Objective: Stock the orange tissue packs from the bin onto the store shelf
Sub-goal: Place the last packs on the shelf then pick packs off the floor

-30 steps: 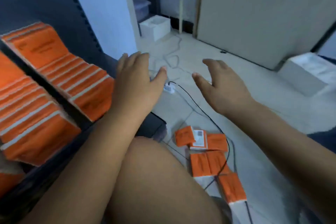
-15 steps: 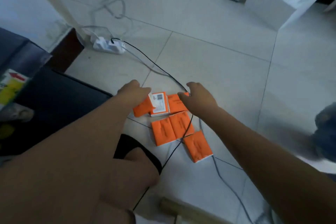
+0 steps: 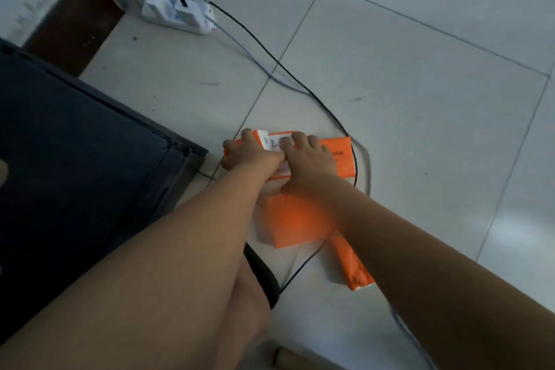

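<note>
Orange plastic-wrapped tissue packs (image 3: 336, 156) lie in a loose cluster on the floor tiles (image 3: 420, 99), and they look light and squishy with slick film, so I'd pinch them by the short ends or scoop a few together. Left hand (image 3: 252, 153) and right hand (image 3: 309, 156) both have a grip curled over the far row. Half a second ago the hands were just reaching the edges and apart; now they're touching on top.

Half a second ago the left hand (image 3: 250, 153) and right hand (image 3: 309, 159) were just reaching the far row of orange tissue packs (image 3: 336, 156) on the floor (image 3: 405, 84) — now both sit on that row, fingers curled over its far edge, thumbs nearly meeting.
</note>
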`<state>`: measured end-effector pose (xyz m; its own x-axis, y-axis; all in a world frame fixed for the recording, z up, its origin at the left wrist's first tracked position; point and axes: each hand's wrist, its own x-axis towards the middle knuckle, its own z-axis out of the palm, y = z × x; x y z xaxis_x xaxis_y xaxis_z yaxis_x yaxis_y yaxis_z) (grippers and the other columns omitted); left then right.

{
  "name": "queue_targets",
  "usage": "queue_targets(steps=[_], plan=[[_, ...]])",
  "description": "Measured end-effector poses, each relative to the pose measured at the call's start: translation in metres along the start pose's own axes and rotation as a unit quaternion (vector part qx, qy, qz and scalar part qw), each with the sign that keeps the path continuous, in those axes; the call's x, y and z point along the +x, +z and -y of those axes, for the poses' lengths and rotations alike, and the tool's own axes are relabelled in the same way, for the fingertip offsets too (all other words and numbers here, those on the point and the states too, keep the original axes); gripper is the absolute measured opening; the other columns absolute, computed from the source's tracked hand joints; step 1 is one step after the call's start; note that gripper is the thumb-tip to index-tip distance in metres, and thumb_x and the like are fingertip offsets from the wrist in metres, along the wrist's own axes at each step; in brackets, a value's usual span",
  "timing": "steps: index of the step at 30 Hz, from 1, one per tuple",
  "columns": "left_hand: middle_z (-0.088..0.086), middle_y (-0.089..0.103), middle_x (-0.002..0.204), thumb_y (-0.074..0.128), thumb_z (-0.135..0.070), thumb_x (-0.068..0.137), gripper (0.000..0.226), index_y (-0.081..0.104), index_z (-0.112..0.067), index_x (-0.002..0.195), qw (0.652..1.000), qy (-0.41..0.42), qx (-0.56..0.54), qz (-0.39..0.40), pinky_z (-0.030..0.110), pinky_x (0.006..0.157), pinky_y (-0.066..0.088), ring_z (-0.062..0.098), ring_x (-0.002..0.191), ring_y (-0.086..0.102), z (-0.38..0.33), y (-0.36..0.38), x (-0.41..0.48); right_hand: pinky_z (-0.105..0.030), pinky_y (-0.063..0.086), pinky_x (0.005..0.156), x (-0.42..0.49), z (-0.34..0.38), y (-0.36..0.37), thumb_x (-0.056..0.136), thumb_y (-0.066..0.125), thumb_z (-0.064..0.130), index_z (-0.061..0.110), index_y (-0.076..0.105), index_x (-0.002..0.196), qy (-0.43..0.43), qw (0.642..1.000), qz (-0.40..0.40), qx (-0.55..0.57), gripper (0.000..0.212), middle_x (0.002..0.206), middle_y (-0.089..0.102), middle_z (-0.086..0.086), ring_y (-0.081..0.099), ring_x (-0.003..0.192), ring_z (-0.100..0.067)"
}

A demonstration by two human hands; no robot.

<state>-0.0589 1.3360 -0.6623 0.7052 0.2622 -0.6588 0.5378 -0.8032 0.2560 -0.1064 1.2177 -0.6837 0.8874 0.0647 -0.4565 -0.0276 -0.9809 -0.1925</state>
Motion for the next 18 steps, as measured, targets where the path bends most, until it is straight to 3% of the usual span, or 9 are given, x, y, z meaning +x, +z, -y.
queue_targets(steps=[3, 5, 8, 11, 13, 15, 18], plan=[[0.008, 0.028, 0.142, 0.086, -0.059, 0.068, 0.092, 0.035, -0.035, 0.142, 1.000, 0.009, 0.014, -0.008, 0.042, 0.092, 0.046, 0.038, 0.128, 0.041, 0.009, 0.004, 0.005, -0.039, 0.041, 0.094, 0.010, 0.006, 0.014, 0.069, 0.081, 0.031, 0.026, 0.028, 0.152, 0.012, 0.997, -0.029, -0.076, 0.099, 0.152, 0.030, -0.005, 0.042, 0.129, -0.030], [0.007, 0.028, 0.141, 0.091, -0.048, 0.067, 0.093, 0.035, -0.033, 0.140, 1.000, 0.012, 0.002, -0.007, 0.040, 0.088, 0.044, 0.037, 0.128, 0.041, 0.014, 0.000, 0.008, -0.038, 0.042, 0.089, 0.017, 0.008, 0.015, 0.070, 0.080, 0.021, 0.022, 0.038, 0.143, 0.004, 0.992, -0.062, -0.108, 0.085, 0.141, 0.042, -0.007, 0.048, 0.120, -0.030], [0.007, 0.032, 0.137, 0.092, -0.035, 0.069, 0.090, 0.034, -0.028, 0.138, 0.999, 0.009, -0.048, -0.007, 0.039, 0.088, 0.046, 0.035, 0.124, 0.045, 0.016, -0.012, 0.010, -0.041, 0.044, 0.084, 0.031, 0.007, 0.007, 0.073, 0.074, 0.022, 0.013, 0.052, 0.133, -0.040, 0.991, -0.083, -0.099, 0.065, 0.125, 0.057, -0.012, 0.055, 0.108, -0.033], [0.005, 0.047, 0.131, 0.080, -0.020, 0.080, 0.065, 0.038, -0.025, 0.129, 0.986, 0.025, -0.160, -0.030, 0.037, 0.083, 0.055, 0.029, 0.110, 0.056, 0.023, -0.032, 0.009, -0.043, 0.046, 0.079, 0.043, 0.003, -0.012, 0.081, 0.064, 0.025, 0.006, 0.062, 0.115, -0.064, 0.991, -0.120, 0.007, 0.039, 0.109, 0.068, -0.018, 0.059, 0.099, -0.039], [0.005, 0.055, 0.126, 0.063, -0.005, 0.087, 0.052, 0.042, -0.026, 0.129, 0.964, 0.032, -0.262, -0.023, 0.036, 0.067, 0.057, 0.027, 0.103, 0.058, 0.025, -0.051, 0.004, -0.040, 0.046, 0.074, 0.045, 0.004, -0.032, 0.086, 0.063, 0.035, 0.009, 0.062, 0.116, -0.008, 0.975, -0.147, 0.168, 0.040, 0.098, 0.069, -0.009, 0.060, 0.090, -0.030], [0.000, 0.057, 0.116, 0.050, 0.011, 0.086, 0.060, 0.046, -0.029, 0.131, 0.948, 0.028, -0.318, -0.015, 0.035, 0.066, 0.058, 0.021, 0.094, 0.058, 0.022, -0.077, -0.005, -0.034, 0.044, 0.073, 0.040, 0.006, -0.062, 0.086, 0.059, 0.040, 0.014, 0.061, 0.121, 0.070, 0.912, -0.160, 0.372, 0.043, 0.096, 0.064, 0.000, 0.056, 0.086, -0.021], [-0.003, 0.063, 0.109, 0.038, 0.022, 0.082, 0.072, 0.053, -0.032, 0.128, 0.919, 0.014, -0.395, -0.011, 0.045, 0.078, 0.065, 0.017, 0.088, 0.061, 0.011, -0.124, -0.024, -0.032, 0.049, 0.065, 0.035, 0.008, -0.110, 0.094, 0.051, 0.031, 0.015, 0.061, 0.105, 0.122, 0.750, -0.136, 0.635, 0.022, 0.094, 0.070, -0.012, 0.066, 0.072, -0.023]])
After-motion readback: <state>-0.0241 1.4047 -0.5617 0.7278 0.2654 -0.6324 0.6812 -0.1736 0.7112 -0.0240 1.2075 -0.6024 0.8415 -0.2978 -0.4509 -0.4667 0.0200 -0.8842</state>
